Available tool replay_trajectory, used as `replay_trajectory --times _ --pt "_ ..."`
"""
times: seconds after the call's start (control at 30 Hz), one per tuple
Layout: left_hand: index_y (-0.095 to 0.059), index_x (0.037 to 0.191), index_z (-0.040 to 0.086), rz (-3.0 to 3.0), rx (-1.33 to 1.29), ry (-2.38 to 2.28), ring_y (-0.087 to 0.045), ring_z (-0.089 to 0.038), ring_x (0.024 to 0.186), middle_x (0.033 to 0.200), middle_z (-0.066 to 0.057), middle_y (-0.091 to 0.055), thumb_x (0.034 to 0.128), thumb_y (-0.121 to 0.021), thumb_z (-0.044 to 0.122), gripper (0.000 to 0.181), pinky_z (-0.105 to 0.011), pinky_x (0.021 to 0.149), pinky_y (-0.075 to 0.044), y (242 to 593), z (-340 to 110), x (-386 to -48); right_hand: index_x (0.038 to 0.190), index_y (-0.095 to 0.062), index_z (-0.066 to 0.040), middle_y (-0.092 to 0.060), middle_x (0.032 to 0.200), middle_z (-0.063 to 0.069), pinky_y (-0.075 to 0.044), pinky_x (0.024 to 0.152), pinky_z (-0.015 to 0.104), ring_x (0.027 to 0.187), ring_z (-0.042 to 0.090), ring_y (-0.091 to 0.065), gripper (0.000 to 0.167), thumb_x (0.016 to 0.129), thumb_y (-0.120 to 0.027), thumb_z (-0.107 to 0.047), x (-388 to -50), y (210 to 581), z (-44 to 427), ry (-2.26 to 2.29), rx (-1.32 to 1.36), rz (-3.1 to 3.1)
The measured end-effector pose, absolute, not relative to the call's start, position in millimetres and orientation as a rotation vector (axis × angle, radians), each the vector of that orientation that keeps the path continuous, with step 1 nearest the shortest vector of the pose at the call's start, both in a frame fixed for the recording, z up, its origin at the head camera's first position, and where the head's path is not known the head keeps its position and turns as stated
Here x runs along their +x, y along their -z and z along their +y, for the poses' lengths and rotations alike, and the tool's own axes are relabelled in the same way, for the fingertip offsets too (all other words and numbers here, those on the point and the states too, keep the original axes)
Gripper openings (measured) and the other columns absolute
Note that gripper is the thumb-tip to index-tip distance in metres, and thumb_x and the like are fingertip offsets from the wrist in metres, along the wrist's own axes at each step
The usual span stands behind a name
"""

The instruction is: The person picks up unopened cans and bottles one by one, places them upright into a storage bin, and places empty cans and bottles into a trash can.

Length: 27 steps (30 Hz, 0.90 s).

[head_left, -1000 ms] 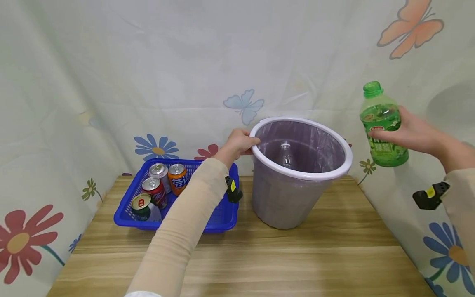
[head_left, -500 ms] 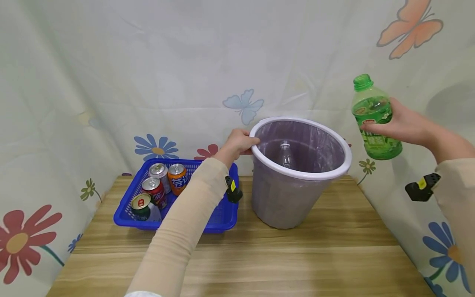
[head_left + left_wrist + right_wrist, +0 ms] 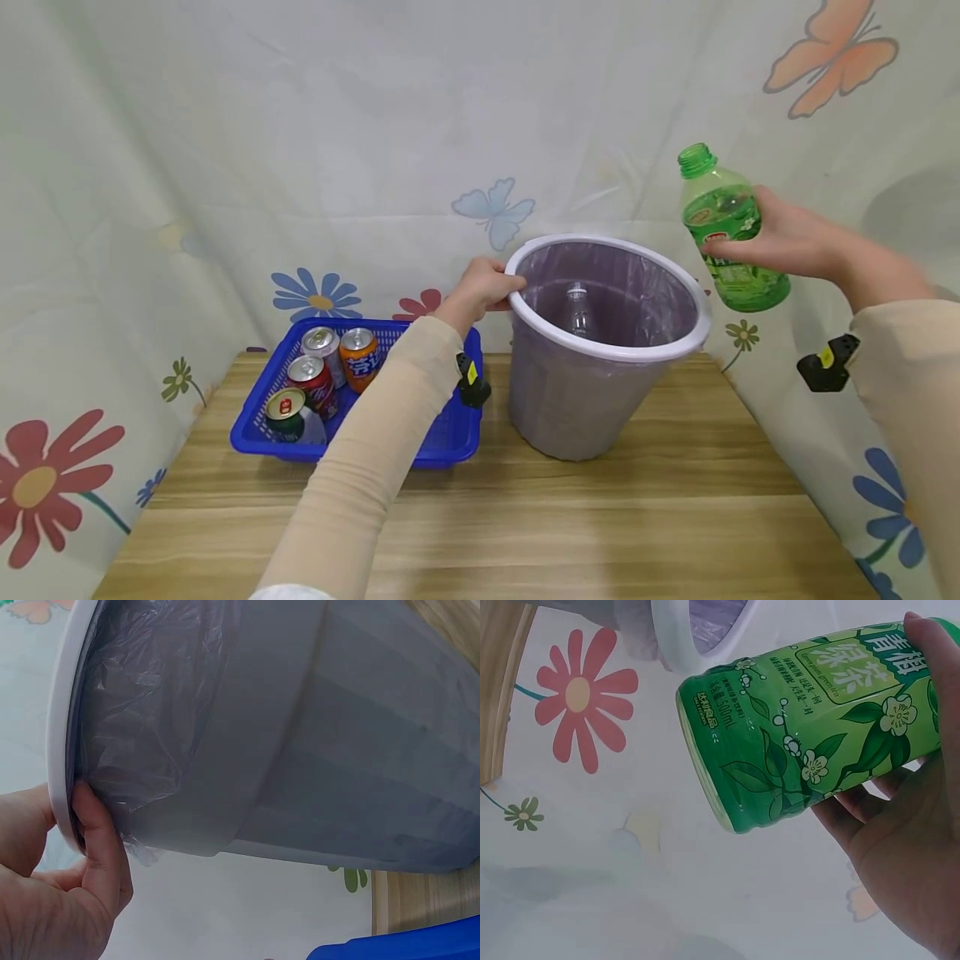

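Note:
My left hand (image 3: 482,292) grips the white rim of a grey trash can (image 3: 570,408), which tilts slightly on the table. In the left wrist view the fingers (image 3: 101,847) curl under the rim, against the plastic liner (image 3: 142,712). A clear plastic bottle (image 3: 579,312) stands inside the can, its lower part hidden by the rim. To the right of the can and above it, my right hand (image 3: 795,237) holds a green tea bottle (image 3: 731,233) around its label. The bottle is uncapped and leans to the left.
A blue plastic basket (image 3: 450,454) sits left of the can, partly behind my left forearm. Several drink cans stand in it, among them an orange can (image 3: 360,360) and a dark red can (image 3: 313,385). A flowered curtain (image 3: 390,108) closes off the back and sides of the wooden table (image 3: 570,533).
My right hand has carried the green tea bottle left and a little upward, closer to the trash can. The left hand and the can have stayed in place.

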State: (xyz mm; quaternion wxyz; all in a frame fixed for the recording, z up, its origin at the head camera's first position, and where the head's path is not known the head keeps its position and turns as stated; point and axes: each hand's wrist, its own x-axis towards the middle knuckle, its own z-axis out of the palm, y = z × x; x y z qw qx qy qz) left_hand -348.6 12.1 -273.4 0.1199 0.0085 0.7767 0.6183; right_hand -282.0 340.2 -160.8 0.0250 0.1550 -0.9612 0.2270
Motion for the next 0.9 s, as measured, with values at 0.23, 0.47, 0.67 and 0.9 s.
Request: replay_trajectory --times 0.23,0.47,0.67,0.9 --pt "-0.057 0.113 -0.004 2.275 0.011 -1.812 -0.065 -0.017 0.072 0.102 -0.014 -0.059 0.0832 -0.064 0.01 0.033 -0.026 0.067 -0.056 271.8 11.4 -347.1 0.115 -0.046 -0.007 -0.062 0.093 0.011 -0.048 0.067 0.028 0.078 0.017 -0.06 0.044 0.084 -0.066 -0.03 -287.7 157.3 321.9 -0.636 0.485 -2.979" --pt "-0.058 0.11 -0.005 2.275 0.009 -1.806 -0.066 -0.018 0.074 0.102 -0.014 -0.059 0.0828 -0.064 0.009 0.031 -0.026 0.067 -0.056 272.9 12.7 -348.3 0.134 -0.018 -0.002 -0.046 0.117 0.028 -0.04 0.082 0.057 0.107 0.044 -0.046 0.083 0.082 -0.06 -0.05 -285.6 156.0 308.8 -0.512 0.301 -3.067" --pt "-0.058 0.11 -0.005 2.271 0.01 -1.812 -0.065 -0.018 0.072 0.102 -0.015 -0.06 0.083 -0.064 0.009 0.03 -0.026 0.066 -0.056 273.4 12.6 -349.1 0.137 -0.016 -0.003 -0.043 0.121 0.029 -0.037 0.088 0.059 0.112 0.045 -0.042 0.086 0.082 -0.06 -0.051 -287.0 157.0 299.2 -0.513 0.324 -3.067" --pt "-0.057 0.11 -0.005 2.275 0.01 -1.813 -0.065 -0.017 0.071 0.1 -0.014 -0.059 0.0835 -0.064 0.009 0.03 -0.026 0.066 -0.056 273.9 11.8 -349.5 0.135 -0.017 -0.003 -0.046 0.118 0.025 -0.041 0.085 0.055 0.107 0.04 -0.047 0.085 0.081 -0.06 -0.052 -288.6 157.6 285.8 -0.55 0.354 -3.093"
